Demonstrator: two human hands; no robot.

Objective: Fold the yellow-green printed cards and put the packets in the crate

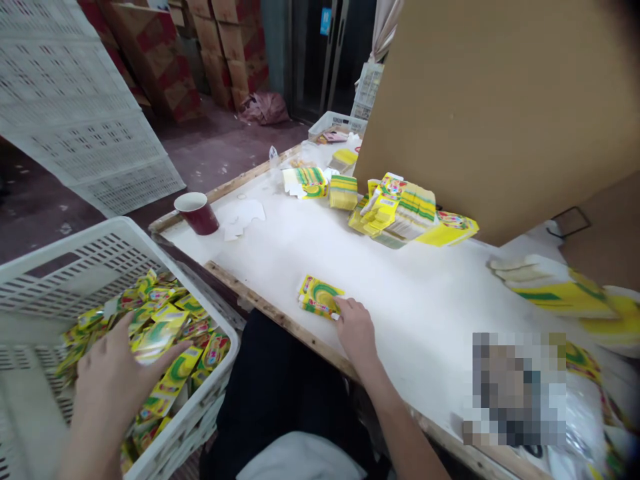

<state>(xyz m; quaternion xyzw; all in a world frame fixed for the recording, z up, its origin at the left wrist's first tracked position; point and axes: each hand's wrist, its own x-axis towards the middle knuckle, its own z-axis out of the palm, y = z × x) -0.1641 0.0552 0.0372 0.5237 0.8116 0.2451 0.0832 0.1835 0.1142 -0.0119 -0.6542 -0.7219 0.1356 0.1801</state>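
My left hand (117, 363) is over the white plastic crate (127, 233), its thumb and fingers spread apart. Beneath it lie many yellow-green packets (177, 377); nothing shows gripped in that hand. On the white tabletop (280, 253), near the wooden edge, a small yellow-green box (319, 295) lies flat. The fingers of my right hand (355, 323) are drawn together at the box's right end, touching it. Farther back on the table stand a bundle of flat yellow cartons (400, 207) and a smaller stack (343, 191).
A dark red paper cup (197, 213) stands at the table's left edge. Tall white crates (90, 113) rise at the left. A large cardboard sheet (490, 113) stands behind the table. More yellow cartons (565, 293) and a pixelated patch are at the right.
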